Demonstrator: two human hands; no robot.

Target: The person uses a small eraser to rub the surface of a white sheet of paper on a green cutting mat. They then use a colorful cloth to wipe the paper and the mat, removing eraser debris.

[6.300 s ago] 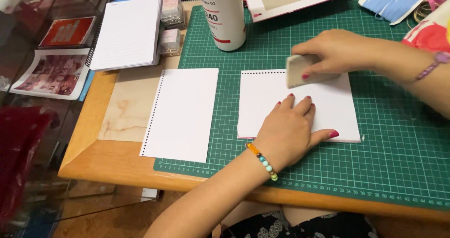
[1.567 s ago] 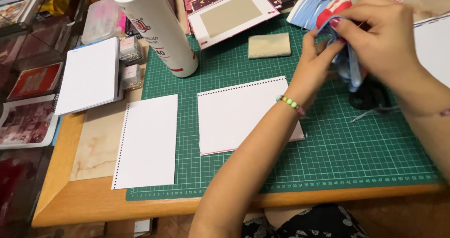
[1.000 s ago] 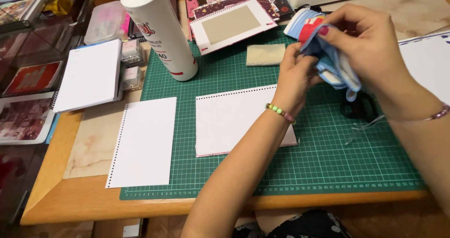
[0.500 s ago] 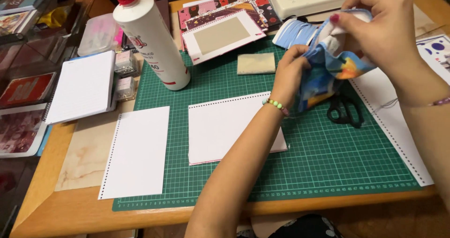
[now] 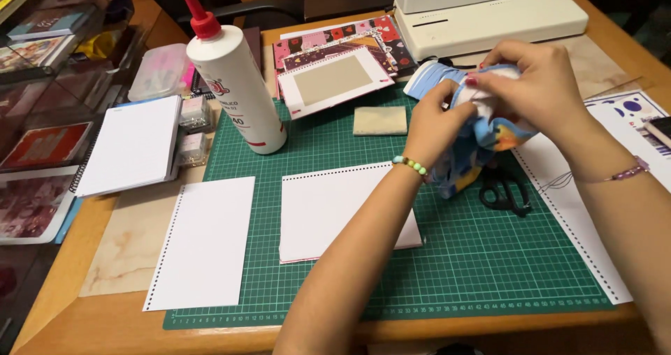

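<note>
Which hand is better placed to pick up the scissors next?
Right, probably. The right hand grips the cloth just above the scissors; the left hand also holds the cloth, but lies farther to the left of them.

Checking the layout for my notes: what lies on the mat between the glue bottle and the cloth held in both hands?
In the head view, a small beige pad lies on the green cutting mat between the glue bottle and the cloth.

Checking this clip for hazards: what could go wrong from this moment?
The blue cloth, bunched in the left hand and right hand, dangles above the black scissors; it might snag them. The left forearm crosses the punched white sheet, so a pull could shift it. The tall glue bottle may tip if bumped.
</note>
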